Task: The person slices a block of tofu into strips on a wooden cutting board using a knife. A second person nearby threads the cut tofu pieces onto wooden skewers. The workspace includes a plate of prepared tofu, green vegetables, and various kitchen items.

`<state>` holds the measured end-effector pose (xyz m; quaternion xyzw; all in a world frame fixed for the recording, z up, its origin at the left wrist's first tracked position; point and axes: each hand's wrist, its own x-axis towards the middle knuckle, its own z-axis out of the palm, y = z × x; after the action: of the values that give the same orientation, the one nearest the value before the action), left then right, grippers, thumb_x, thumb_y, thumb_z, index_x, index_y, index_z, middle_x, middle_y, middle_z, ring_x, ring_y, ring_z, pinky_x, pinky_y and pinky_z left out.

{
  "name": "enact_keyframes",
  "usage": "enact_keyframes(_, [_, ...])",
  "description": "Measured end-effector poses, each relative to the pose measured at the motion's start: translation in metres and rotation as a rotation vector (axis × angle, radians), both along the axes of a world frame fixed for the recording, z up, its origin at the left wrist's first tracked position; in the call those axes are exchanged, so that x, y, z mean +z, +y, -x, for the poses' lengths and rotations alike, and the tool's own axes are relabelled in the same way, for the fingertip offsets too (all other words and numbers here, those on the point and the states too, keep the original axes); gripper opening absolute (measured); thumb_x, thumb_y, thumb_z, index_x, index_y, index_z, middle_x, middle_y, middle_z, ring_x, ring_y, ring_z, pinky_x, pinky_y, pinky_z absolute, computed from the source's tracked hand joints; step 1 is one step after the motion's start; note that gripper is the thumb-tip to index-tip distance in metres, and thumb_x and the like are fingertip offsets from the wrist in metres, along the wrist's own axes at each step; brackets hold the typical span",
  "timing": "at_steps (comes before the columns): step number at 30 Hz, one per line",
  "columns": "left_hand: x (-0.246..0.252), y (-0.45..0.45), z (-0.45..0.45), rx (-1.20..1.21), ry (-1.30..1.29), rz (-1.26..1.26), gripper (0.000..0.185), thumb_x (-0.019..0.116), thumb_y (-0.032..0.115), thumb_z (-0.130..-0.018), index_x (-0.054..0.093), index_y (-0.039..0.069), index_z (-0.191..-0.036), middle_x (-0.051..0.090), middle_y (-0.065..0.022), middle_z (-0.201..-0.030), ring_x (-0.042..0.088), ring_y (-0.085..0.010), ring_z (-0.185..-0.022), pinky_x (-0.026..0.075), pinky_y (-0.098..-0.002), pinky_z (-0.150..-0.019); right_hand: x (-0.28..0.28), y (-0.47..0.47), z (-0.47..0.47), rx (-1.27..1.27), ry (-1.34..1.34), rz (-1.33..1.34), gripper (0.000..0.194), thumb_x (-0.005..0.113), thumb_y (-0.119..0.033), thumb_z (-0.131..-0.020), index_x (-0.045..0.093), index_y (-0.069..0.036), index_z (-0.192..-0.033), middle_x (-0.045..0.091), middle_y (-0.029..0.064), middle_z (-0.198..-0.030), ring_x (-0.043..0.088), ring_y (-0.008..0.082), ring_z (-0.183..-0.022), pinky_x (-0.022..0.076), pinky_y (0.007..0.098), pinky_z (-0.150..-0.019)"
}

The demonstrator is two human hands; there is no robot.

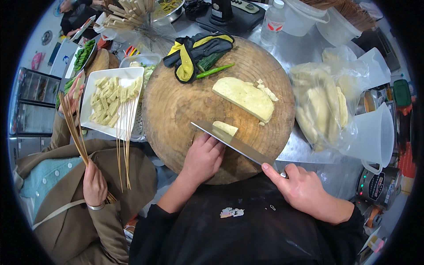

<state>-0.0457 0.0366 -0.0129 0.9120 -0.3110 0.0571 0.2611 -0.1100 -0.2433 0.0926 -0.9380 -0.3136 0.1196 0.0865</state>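
My right hand (294, 187) is closed around the handle of a cleaver (232, 142), its index finger stretched along the blade. The blade lies slanting over a round wooden chopping block (172, 106). At the blade's near side, my left hand (205, 157) has its fingers bent, their tips partly hidden; what they hold cannot be told. Just beyond the blade sits a small pale yellow piece (226, 128), perhaps tofu. A larger slab (243, 97) of the same food lies farther back, with crumbs at its right end.
Gloves (198, 49), a cucumber (211, 61) and a green chili pepper (215, 70) lie on the block's far part. A co-worker at left holds bamboo skewers (71, 122) beside a white tray (83, 112) of cut pieces. Right stand a filled plastic bag (318, 106) and a plastic jug (374, 135).
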Motion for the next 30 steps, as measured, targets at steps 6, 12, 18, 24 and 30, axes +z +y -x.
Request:
enact_keyframes(6, [0.002,-0.001,-0.002,-0.003,0.034,0.037,0.033,0.067,0.005,-0.077,0.067,-0.001,-0.11,0.063,-0.0147,-0.114,0.057,-0.035,-0.113,0.048,-0.042,-0.093,0.011,-0.004,0.001,-0.042,0.102,0.013,0.075,0.058,-0.008,-0.079,0.042,-0.026,-0.15,0.047,0.0103,-0.072,0.054,0.0213,-0.052,0.0465,0.0331,-0.041])
enact_keyframes(12, [0.001,-0.001,-0.005,0.007,0.04,0.084,0.029,0.067,0.0,-0.077,0.067,-0.004,-0.106,0.064,-0.0178,-0.108,0.058,-0.0392,-0.108,0.049,-0.0433,-0.092,0.008,0.005,-0.016,-0.044,0.182,0.016,0.077,0.057,-0.006,-0.08,0.038,-0.026,-0.152,0.048,0.0111,-0.07,0.054,0.0241,-0.046,0.0474,0.0369,-0.041])
enact_keyframes(18, [0.0,0.0,-0.005,-0.019,0.026,0.046,0.033,0.066,0.002,-0.076,0.067,-0.002,-0.109,0.063,-0.0157,-0.112,0.058,-0.0359,-0.113,0.049,-0.0415,-0.093,-0.035,0.021,-0.025,-0.048,0.146,-0.024,0.078,0.057,-0.009,-0.083,0.03,-0.028,-0.154,0.053,0.014,-0.072,0.058,0.0285,-0.048,0.0499,0.0413,-0.042])
enact_keyframes(24, [0.007,0.002,-0.002,-0.034,0.037,0.06,0.027,0.067,0.003,-0.076,0.066,-0.001,-0.103,0.063,-0.0139,-0.109,0.059,-0.0327,-0.108,0.049,-0.0406,-0.093,-0.03,0.002,-0.025,-0.106,0.043,-0.177,0.072,0.063,-0.015,-0.085,0.037,-0.026,-0.151,0.052,0.0109,-0.07,0.059,0.0282,-0.05,0.0503,0.0402,-0.045])
enact_keyframes(30, [0.017,0.001,-0.01,-0.031,0.016,0.06,0.03,0.069,0.006,-0.076,0.065,0.001,-0.104,0.063,-0.0128,-0.108,0.059,-0.0322,-0.107,0.048,-0.0398,-0.093,-0.016,-0.015,-0.026,-0.217,-0.122,-0.233,0.069,0.068,-0.014,-0.084,0.044,-0.022,-0.148,0.048,0.0085,-0.069,0.054,0.0274,-0.048,0.0484,0.0397,-0.045])
